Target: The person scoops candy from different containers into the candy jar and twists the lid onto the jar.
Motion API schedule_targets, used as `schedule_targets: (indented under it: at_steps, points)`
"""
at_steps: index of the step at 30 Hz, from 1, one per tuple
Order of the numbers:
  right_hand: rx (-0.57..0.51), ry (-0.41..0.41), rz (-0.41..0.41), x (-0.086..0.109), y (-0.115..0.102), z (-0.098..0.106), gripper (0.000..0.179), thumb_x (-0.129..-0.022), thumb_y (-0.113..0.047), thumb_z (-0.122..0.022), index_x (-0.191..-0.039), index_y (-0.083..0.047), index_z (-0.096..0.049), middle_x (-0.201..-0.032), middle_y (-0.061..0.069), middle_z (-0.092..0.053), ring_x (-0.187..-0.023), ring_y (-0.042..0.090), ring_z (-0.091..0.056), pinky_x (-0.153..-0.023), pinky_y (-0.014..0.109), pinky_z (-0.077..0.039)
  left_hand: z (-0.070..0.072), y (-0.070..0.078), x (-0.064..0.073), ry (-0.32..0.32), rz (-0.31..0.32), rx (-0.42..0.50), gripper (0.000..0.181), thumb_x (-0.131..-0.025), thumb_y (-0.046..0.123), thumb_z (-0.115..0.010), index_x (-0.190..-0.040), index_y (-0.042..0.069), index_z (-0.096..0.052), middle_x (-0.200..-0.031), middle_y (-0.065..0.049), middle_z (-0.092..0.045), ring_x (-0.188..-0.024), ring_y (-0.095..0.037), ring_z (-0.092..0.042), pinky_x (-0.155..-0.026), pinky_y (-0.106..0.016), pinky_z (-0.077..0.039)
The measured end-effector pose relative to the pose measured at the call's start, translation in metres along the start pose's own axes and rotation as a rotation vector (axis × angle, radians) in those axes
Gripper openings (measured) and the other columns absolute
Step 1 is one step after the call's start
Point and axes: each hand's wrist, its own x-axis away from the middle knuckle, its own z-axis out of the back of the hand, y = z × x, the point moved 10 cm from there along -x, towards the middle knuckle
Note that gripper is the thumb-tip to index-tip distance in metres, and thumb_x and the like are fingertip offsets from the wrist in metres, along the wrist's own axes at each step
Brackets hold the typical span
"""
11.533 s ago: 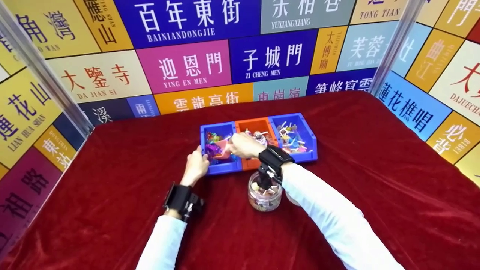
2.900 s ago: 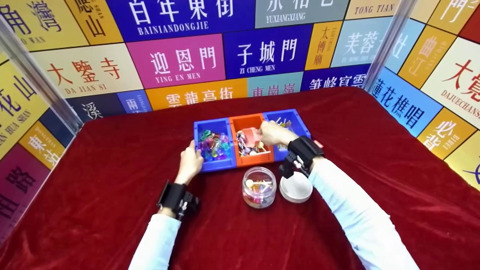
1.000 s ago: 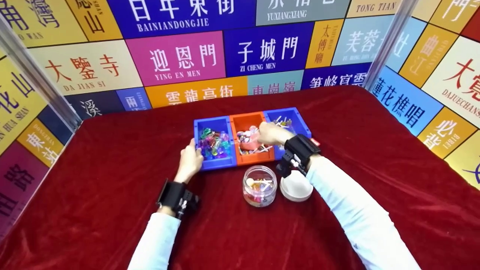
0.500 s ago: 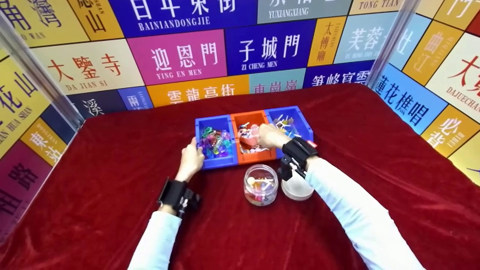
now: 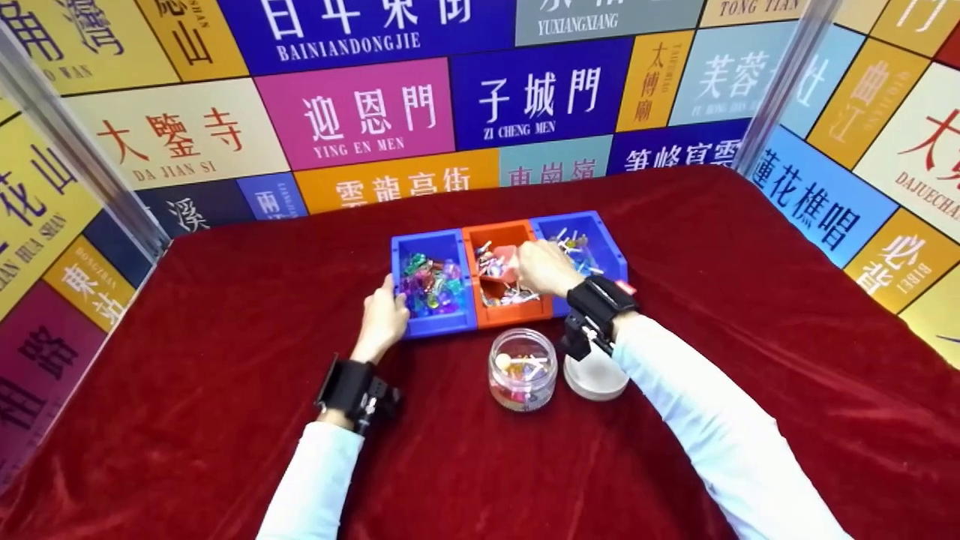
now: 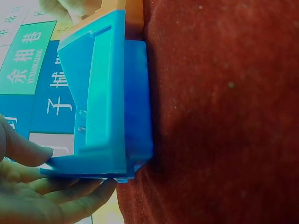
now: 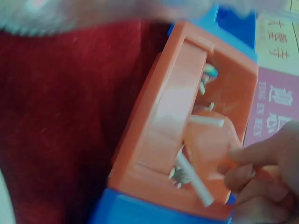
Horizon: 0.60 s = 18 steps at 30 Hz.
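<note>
Looks like scooping: right hand [image 5: 546,268] pinches scoop [image 7: 208,142] in orange bin [image 5: 517,315], mid-frame; left hand [image 5: 382,319] grips left blue bin [image 5: 442,325]. Next lift probably needs scoop level.

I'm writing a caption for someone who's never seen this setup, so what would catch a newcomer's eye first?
Probably the backdrop, a patchwork of bright panels with large Chinese lettering behind the deep red cloth. Next come the orange bin between two blue bins at mid-table, where the right hand holds a pinkish scoop. In front of them stands a clear, open jar partly filled with colorful pieces.
</note>
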Motion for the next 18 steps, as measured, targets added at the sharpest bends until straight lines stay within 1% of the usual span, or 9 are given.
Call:
schedule_targets:
  at_steps: [1, 2, 4, 5, 7, 12, 15, 18]
  points:
    - [0.003, 0.008, 0.009, 0.0001, 0.0022, 0.0011, 0.009, -0.073, -0.001, -0.057, -0.071, -0.001, -0.066, -0.068, 0.011, -0.063, -0.053, 0.024, -0.05, -0.05, 0.039, -0.045, 0.0001, -0.0002, -0.0003, 0.002, 0.002, 0.0, 0.045, -0.088, 0.002, -0.044, -0.13, -0.013, -0.034, -0.114, -0.031, -0.052, -0.107, -0.04, -0.05, -0.093, -0.043, -0.039]
    - [0.003, 0.016, 0.021, 0.0005, 0.0041, 0.0019, 0.008, -0.074, -0.003, -0.058, -0.068, -0.001, -0.063, -0.06, 0.009, -0.057, -0.052, 0.024, -0.048, -0.05, 0.04, -0.045, -0.0002, -0.0002, -0.0003, 0.0, 0.005, -0.002, 0.045, -0.088, 0.002, -0.044, -0.13, -0.013, -0.034, -0.114, -0.031, -0.052, -0.107, -0.04, -0.05, -0.094, -0.043, -0.039]
    - [-0.023, 0.015, 0.037, 0.0013, 0.0078, 0.0021, 0.011, -0.076, -0.006, -0.057, -0.065, -0.002, -0.057, -0.055, 0.005, -0.047, -0.052, 0.023, -0.045, -0.049, 0.04, -0.042, -0.0004, -0.0008, -0.0004, -0.003, 0.012, 0.001, 0.046, -0.089, 0.002, -0.044, -0.131, -0.012, -0.033, -0.115, -0.031, -0.051, -0.108, -0.04, -0.049, -0.094, -0.042, -0.039]
    - [-0.039, 0.018, 0.049, 0.0015, 0.0093, 0.002, 0.011, -0.076, -0.006, -0.057, -0.066, -0.002, -0.056, -0.055, 0.004, -0.046, -0.052, 0.023, -0.045, -0.05, 0.039, -0.042, -0.0003, -0.0008, -0.0005, -0.003, 0.012, 0.001, 0.046, -0.089, 0.002, -0.044, -0.131, -0.012, -0.032, -0.115, -0.031, -0.051, -0.108, -0.04, -0.049, -0.094, -0.042, -0.039]
    - [-0.067, 0.015, 0.072, 0.0023, 0.0108, 0.0013, 0.014, -0.079, -0.008, -0.056, -0.067, -0.001, -0.057, -0.057, 0.005, -0.047, -0.053, 0.023, -0.045, -0.051, 0.038, -0.042, -0.0004, -0.0006, -0.0004, -0.001, 0.008, -0.001, 0.046, -0.088, 0.002, -0.044, -0.13, -0.013, -0.033, -0.115, -0.031, -0.051, -0.107, -0.04, -0.05, -0.094, -0.043, -0.039]
    - [-0.101, 0.024, 0.118, 0.0061, 0.0102, 0.0028, 0.016, -0.082, -0.009, -0.054, -0.074, 0.001, -0.062, -0.063, 0.011, -0.058, -0.055, 0.025, -0.051, -0.055, 0.039, -0.045, -0.0012, -0.0018, -0.0001, -0.005, 0.016, -0.001, 0.046, -0.089, 0.002, -0.044, -0.131, -0.012, -0.031, -0.118, -0.031, -0.049, -0.11, -0.04, -0.048, -0.096, -0.042, -0.038]
    - [-0.134, 0.007, 0.118, 0.008, 0.0101, 0.0034, 0.017, -0.084, -0.009, -0.053, -0.077, 0.002, -0.063, -0.065, 0.012, -0.059, -0.056, 0.025, -0.052, -0.056, 0.038, -0.046, -0.0012, -0.002, -0.0001, -0.01, 0.021, -0.002, 0.046, -0.089, 0.002, -0.043, -0.131, -0.012, -0.031, -0.119, -0.031, -0.048, -0.111, -0.04, -0.047, -0.096, -0.041, -0.037]
    - [-0.169, -0.026, 0.102, 0.0088, 0.0114, 0.0026, 0.019, -0.086, -0.011, -0.052, -0.082, 0.003, -0.063, -0.07, 0.013, -0.061, -0.06, 0.025, -0.054, -0.06, 0.037, -0.047, 0.0007, -0.0008, -0.0005, 0.001, 0.014, -0.004, 0.045, -0.089, 0.002, -0.044, -0.13, -0.012, -0.033, -0.116, -0.031, -0.051, -0.108, -0.04, -0.049, -0.095, -0.042, -0.038]
